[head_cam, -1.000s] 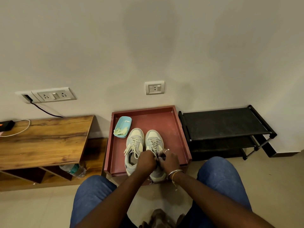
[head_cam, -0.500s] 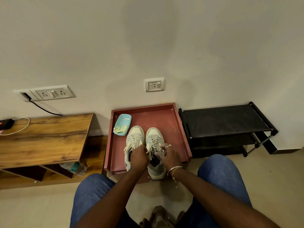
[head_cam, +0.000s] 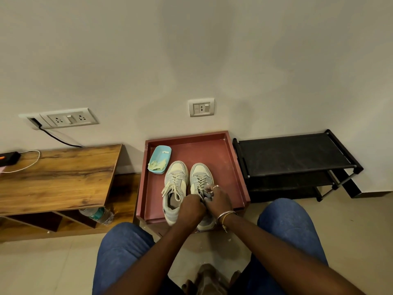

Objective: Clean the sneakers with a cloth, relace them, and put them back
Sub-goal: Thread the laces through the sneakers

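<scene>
Left hand (head_cam: pixel 191 206) rejoined right hand (head_cam: pixel 219 201) on laces (head_cam: pixel 200 183), tray (head_cam: pixel 238 173) front.

soft, even indoor light, rather dim and warm. a broad faint shadow lies on the far wall (head_cam: pixel 191 50) at centre, and deep shade sits under the wooden table (head_cam: pixel 59 177) at left. wide-angle bending curves the table and the black rack (head_cam: pixel 293 156) at right. the left hand (head_cam: pixel 191 206) and right hand (head_cam: pixel 219 201), gripping the laces (head_cam: pixel 200 182), look slightly soft, and the near edge loses detail.
</scene>
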